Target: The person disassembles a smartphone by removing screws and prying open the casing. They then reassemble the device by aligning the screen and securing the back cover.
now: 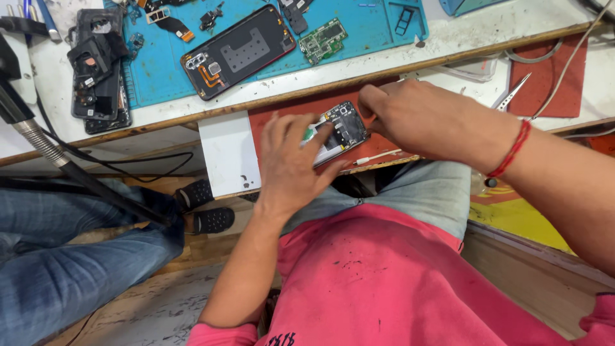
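On the red mat (pixel 275 118) at the bench edge, an opened phone (pixel 339 131) is lying tilted, its back off and its dark inner parts showing. The left hand (pixel 291 160) is resting over the phone's lower half, fingers (pixel 282 131) spread fairly wide and pressing down on it rather than gripping it. The right hand (pixel 410 118) is coming in from the right, fingers curled in close together at the phone's upper end; whether it is pinching a small part or a tool there cannot be told, since the knuckles are hiding the fingertips. A red thread (pixel 512 147) is circling the right wrist.

Just beside the phone a thin white cable (pixel 378 156) is lying on the mat, and a white card (pixel 227 154) is sitting to the left of the left hand. Further back, on the blue mat (pixel 154 70), a second phone (pixel 237 52) is lying open, with a green circuit board (pixel 322 40) near it. Dark phone frames (pixel 96 70) are stacked at the far left. Tweezers (pixel 512 93) are lying well to the right. Someone else's legs in jeans (pixel 57 256) are showing at the lower left.
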